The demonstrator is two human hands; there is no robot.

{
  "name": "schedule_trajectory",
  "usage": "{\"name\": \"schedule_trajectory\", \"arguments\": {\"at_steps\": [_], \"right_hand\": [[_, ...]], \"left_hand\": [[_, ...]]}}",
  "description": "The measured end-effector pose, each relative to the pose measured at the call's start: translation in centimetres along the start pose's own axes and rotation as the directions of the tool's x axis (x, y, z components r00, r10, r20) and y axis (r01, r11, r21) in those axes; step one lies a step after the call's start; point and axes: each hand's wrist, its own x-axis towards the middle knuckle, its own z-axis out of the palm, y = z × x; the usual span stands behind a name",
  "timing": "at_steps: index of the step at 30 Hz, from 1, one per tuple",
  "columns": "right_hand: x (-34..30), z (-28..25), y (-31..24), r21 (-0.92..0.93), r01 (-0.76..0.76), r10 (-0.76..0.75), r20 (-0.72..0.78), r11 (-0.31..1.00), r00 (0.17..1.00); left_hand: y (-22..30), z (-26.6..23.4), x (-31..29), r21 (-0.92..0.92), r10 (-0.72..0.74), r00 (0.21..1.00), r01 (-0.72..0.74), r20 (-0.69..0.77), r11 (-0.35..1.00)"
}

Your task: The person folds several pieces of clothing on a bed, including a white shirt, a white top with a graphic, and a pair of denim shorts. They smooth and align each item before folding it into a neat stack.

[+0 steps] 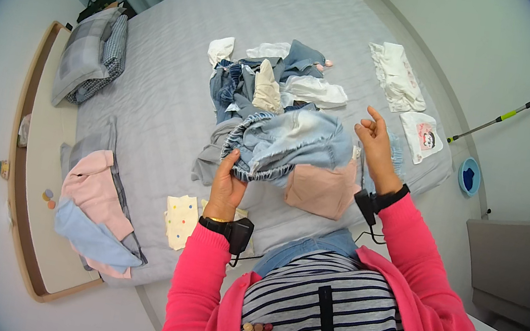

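Observation:
Light-blue denim trousers (306, 137) with a gathered elastic waistband hang over the bed, waist opening toward the left. My left hand (226, 190) grips the near edge of that waistband, thumb on top. Raised just past the right end of the denim, my right hand (376, 144) is empty, with its fingers apart. Beneath the denim and toward me lies a folded pink garment (319, 190). Beyond it is a loose heap of clothes, including a cream piece (268, 88), a white piece (316, 91) and dark-blue jeans (226, 82).
White folded tops (421, 139) lie at the bed's right edge. A cream dotted cloth (180, 221) is near me on the left. Pink and blue clothes (99, 186) and pillows (83, 59) line the left side. A blue basin (469, 176) and mop pole (509, 113) stand right.

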Motion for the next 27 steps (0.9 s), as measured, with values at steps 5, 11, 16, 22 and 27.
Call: {"name": "schedule_trajectory", "arguments": {"at_steps": [5,11,16,22,27], "right_hand": [[-4.4,4.3,0.2,0.169,-0.056,-0.068,0.646,0.984,0.761],[-4.5,7.6,5.4,-0.143,0.115,-0.007,0.6,0.983,0.8],[-3.2,7.2,7.1,-0.279,0.815,-0.487,0.688,0.507,0.538],[-2.4,7.2,7.1,-0.535,0.746,-0.456,0.591,0.396,0.666],[-2.8,6.2,4.2,-0.4,0.515,-0.157,0.654,0.758,0.74]], "left_hand": [[-2.5,3.8,-0.6,0.458,0.21,0.976,-0.163,-0.054,0.874],[-5.5,6.0,-2.7,0.709,0.27,0.936,-0.346,0.223,0.614],[-4.5,6.4,-3.1,0.786,0.118,0.905,-0.414,0.408,0.459],[-4.2,6.4,-4.2,0.803,0.14,0.875,-0.481,0.463,0.353],[-2.2,3.2,-1.3,0.843,0.224,0.892,-0.446,0.392,0.302]]}}
